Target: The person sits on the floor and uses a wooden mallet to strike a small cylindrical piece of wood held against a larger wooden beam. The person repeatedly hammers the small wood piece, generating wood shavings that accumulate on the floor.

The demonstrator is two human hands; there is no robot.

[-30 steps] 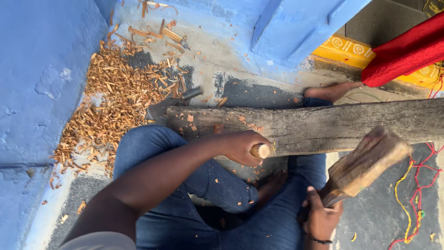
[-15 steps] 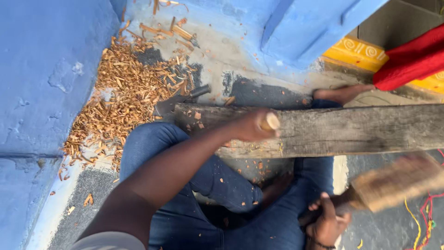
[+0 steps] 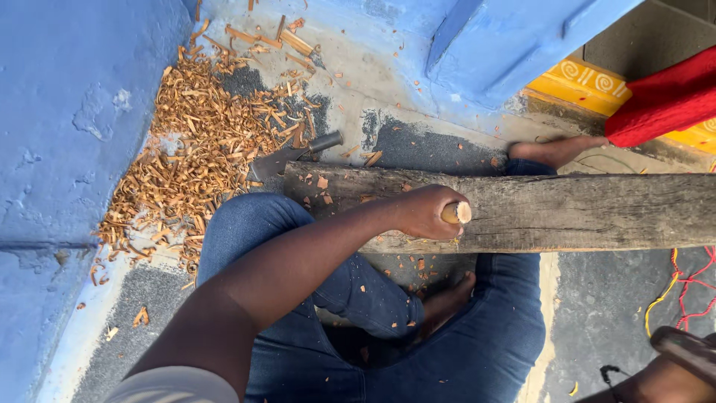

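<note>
Our left hand [image 3: 425, 213] rests on the plank [image 3: 567, 213], which lies across our lap and bars the way ahead. To its left, shavings [image 3: 201, 149] and a metal tool [image 3: 294, 155] crowd the floor beside the blue wall [image 3: 67, 112]. The plank's right stretch lies bare.

Blue painted walls [image 3: 67, 127] rise on the left and at the top, their paint chipped in patches; the floor [image 3: 418, 97] is pale concrete with dark grey patches (rough and worn); a heap of orange-brown wood shavings [image 3: 201, 142] lies against the left wall; a yellow step [image 3: 589, 78] with white swirls sits at upper right, red cloth [image 3: 664, 97] over it; bright daylight falls evenly; thin red and yellow strings [image 3: 682, 283] trail at right.
</note>
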